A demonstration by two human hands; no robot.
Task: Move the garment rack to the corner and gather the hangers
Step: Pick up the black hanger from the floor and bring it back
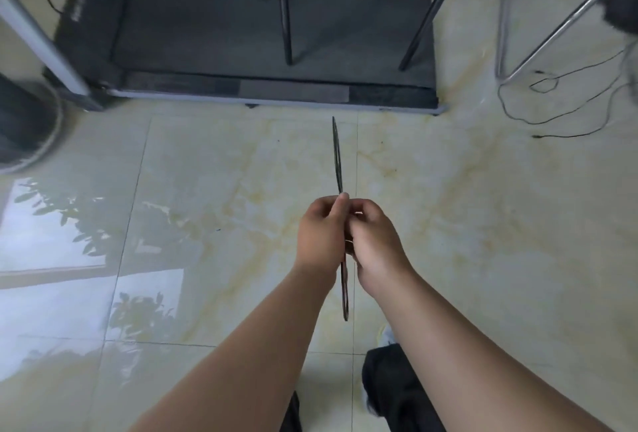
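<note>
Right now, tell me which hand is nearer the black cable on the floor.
Right. The right hand is on the cable's side; the left hand sits beyond it, farther away.

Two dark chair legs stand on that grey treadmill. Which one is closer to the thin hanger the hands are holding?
The left chair leg, the nearly upright one. Its foot lands closer to the hanger tip than the slanted right chair leg, whose foot sits farther right on the treadmill.

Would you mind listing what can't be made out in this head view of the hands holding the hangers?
- Hangers: seen edge-on, so their count is unclear; the left hand and right hand cover the middle.
- Chair: seat cut off by the top edge.
- Metal frame: cut off at the upper right; whether it is the garment rack is unclear.
- Print on the treadmill: too blurred to read.
</note>
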